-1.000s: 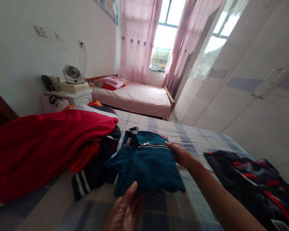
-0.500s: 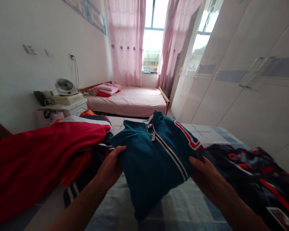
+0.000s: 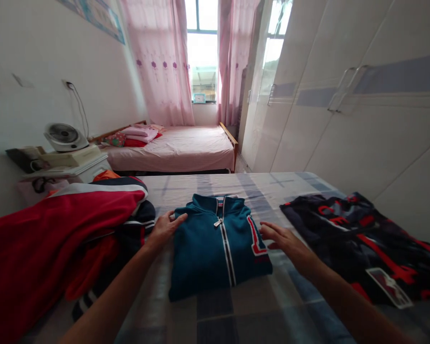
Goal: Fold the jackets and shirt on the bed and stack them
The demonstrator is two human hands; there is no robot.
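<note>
A teal zip-up jacket [image 3: 204, 248], folded into a compact block, lies front side up on the checked bedsheet [image 3: 243, 310]. Its collar points away from me, and a red-and-white patch is on its right side. At the jacket's upper left edge, my left hand [image 3: 165, 229] is open, with fingertips at the shoulder; whether they touch the cloth is hard to see. My right hand [image 3: 284, 241] hovers open just beside the patch, fingers stretched toward it and holding nothing.
Red and navy clothes [image 3: 93, 215] are heaped on the left. To the right lies a dark garment [image 3: 354, 239] with red lettering. Beyond stand a pink-covered bed [image 3: 186, 148], a bedside cabinet [image 3: 89, 167] with a fan [image 3: 65, 136], and a white wardrobe [image 3: 308, 124].
The teal jacket has come down from the air to lie flat on the bedsheet. Both hands have let go of its sides. My view has turned slightly right.
</note>
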